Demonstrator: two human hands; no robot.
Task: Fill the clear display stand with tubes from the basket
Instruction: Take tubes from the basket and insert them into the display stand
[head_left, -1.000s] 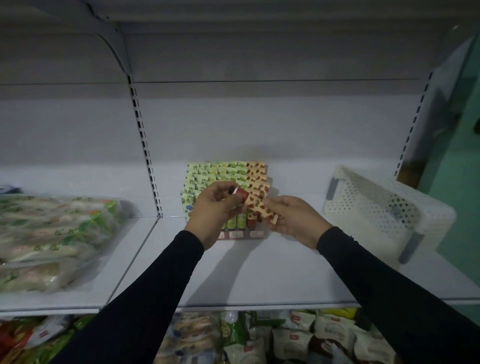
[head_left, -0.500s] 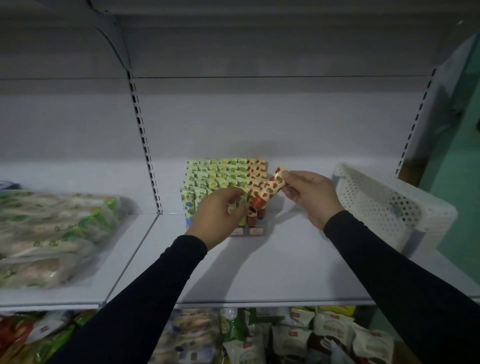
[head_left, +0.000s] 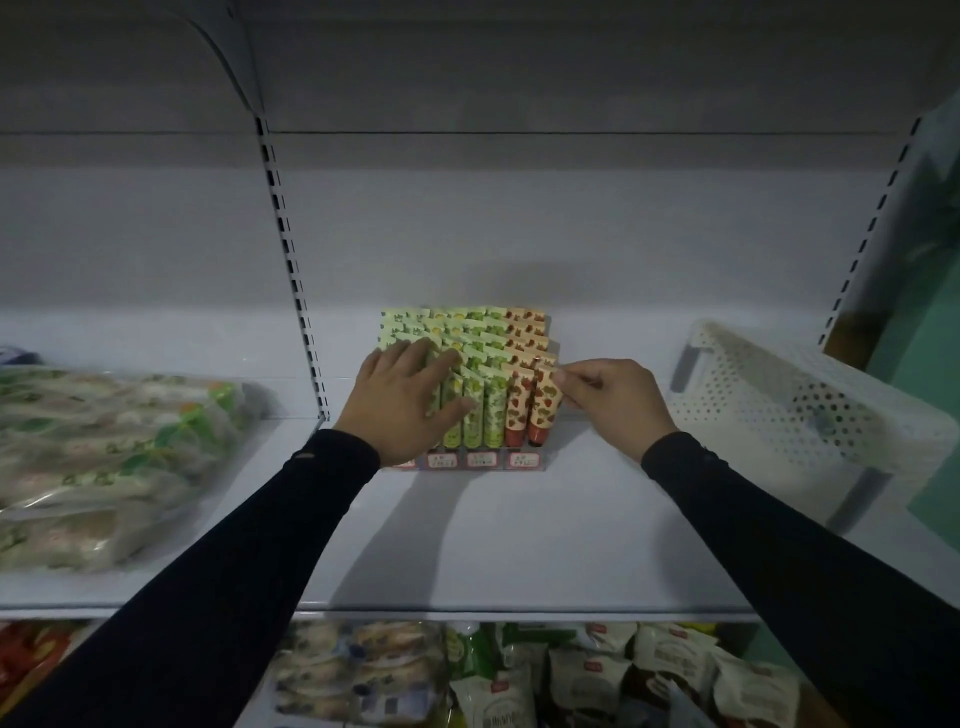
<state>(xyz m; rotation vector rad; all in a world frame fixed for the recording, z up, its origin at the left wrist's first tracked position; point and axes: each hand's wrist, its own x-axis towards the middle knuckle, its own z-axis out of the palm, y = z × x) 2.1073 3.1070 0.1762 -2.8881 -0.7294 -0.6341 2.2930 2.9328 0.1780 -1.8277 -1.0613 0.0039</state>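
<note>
right hand (head_left: 615, 397) pinches front-right red tube (head_left: 544, 410) at stand's (head_left: 483, 460) edge; left hand (head_left: 402, 402) flat on green tubes (head_left: 475, 410).

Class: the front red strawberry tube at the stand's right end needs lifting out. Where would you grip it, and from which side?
Pinch the flat crimped top of the red strawberry tube, coming from the open right side, probably. It stands cap-down, a neighbour hugs its left, and the right hand already holds there.
</note>
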